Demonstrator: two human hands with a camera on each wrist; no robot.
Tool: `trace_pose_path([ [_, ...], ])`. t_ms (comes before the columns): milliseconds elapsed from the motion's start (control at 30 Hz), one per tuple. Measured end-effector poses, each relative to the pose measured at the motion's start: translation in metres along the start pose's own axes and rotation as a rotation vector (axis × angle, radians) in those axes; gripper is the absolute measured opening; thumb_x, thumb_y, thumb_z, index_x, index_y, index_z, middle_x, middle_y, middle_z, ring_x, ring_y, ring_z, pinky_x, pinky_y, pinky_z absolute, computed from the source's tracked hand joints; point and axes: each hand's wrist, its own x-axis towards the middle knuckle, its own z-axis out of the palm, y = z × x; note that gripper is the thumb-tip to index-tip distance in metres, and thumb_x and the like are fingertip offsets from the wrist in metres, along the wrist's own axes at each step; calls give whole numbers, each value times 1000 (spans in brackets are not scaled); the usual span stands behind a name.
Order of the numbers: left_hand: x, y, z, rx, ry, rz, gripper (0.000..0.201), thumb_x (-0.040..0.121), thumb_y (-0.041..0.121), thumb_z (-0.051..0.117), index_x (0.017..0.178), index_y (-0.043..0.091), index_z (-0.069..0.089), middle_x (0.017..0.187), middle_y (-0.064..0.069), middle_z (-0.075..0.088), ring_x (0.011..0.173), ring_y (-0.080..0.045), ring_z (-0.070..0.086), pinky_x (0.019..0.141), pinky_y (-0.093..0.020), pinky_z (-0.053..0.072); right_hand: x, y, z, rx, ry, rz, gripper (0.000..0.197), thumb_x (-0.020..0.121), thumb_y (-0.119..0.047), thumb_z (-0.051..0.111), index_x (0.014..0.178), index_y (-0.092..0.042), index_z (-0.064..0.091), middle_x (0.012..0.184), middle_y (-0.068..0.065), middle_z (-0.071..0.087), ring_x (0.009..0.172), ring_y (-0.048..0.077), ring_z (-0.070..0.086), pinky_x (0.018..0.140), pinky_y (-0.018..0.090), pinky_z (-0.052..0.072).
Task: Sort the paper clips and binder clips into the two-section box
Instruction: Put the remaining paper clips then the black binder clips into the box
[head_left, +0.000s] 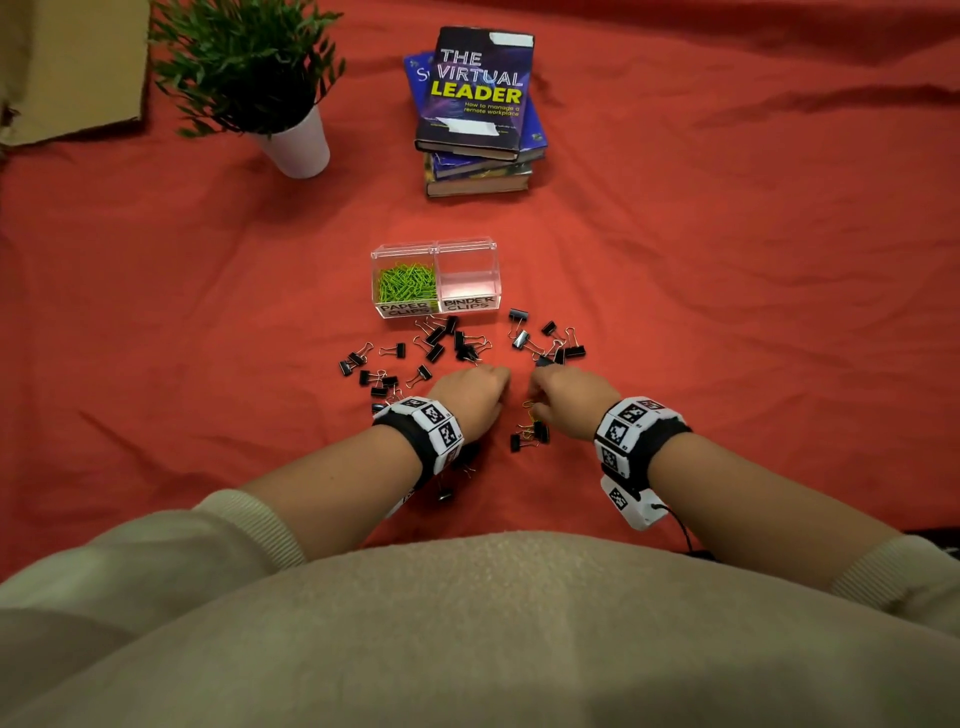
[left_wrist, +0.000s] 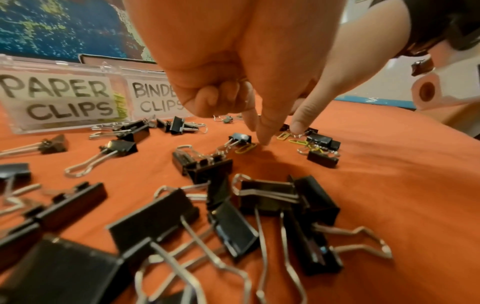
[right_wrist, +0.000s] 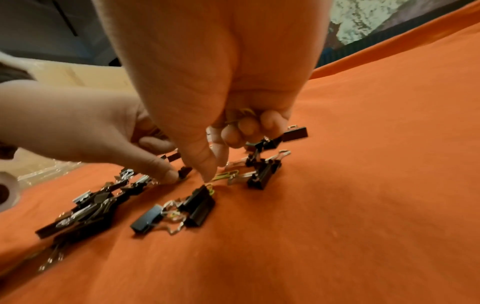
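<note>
Two hands at frame centre: left hand (head_left: 470, 397), fingers curled round paper clips, forefinger touching cloth (head_left: 727, 260); right hand (head_left: 566, 400) pinching a green paper clip (right_wrist: 223, 176). Binder clips (head_left: 434, 345) lie scattered just below the two-section box (head_left: 435, 278), whose left section holds green clips.

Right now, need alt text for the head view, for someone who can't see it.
Two hands, left hand and right hand, reach down among black binder clips scattered on a red cloth. Just beyond stands a clear two-section box: green paper clips fill its left section, the right section looks empty. Farther back stand a potted plant and stacked books.
</note>
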Motion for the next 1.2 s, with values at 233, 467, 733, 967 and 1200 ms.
trace_pose_path([
  [233,-1,-5,-1,94,-15,8,26,92,20,49,113,5,53,116,-14,57,107,-34,58,83,-43,49,5,-9,4,-94,-31,10,28,93,-25,47,112,-6,53,118,15,56,105,35,58,80,43,49],
  [467,-1,-1,-7,84,-27,21,24,91,15,44,111,3,52,115,-16,57,104,-35,58,80,-43,48,-1,-5,-9,374,75,88,9,88,-14,50,80,-10,52,77,7,60,68,21,57,61,27,40],
  [733,0,-11,-25,-592,73,-185,11,91,18,46,87,11,53,77,-1,60,65,-16,52,57,-28,39,-8,9,-30,1102,-67,297,28,88,5,36,80,-6,60,65,8,54,51,16,51,44,22,46],
  [967,6,-17,-25,-951,-55,-280,19,92,14,42,80,18,55,62,3,54,46,-11,39,48,-23,31,-16,0,-11,508,-132,76,20,79,-17,72,92,-12,57,64,-9,48,54,4,44,49,12,34],
  [1200,6,-6,-29,-997,-164,-304,33,92,6,33,71,15,57,62,-1,48,47,-11,43,45,-21,32,-20,9,-5,351,-48,10,22,78,-15,69,97,-11,58,64,-8,44,56,4,41,54,22,32],
])
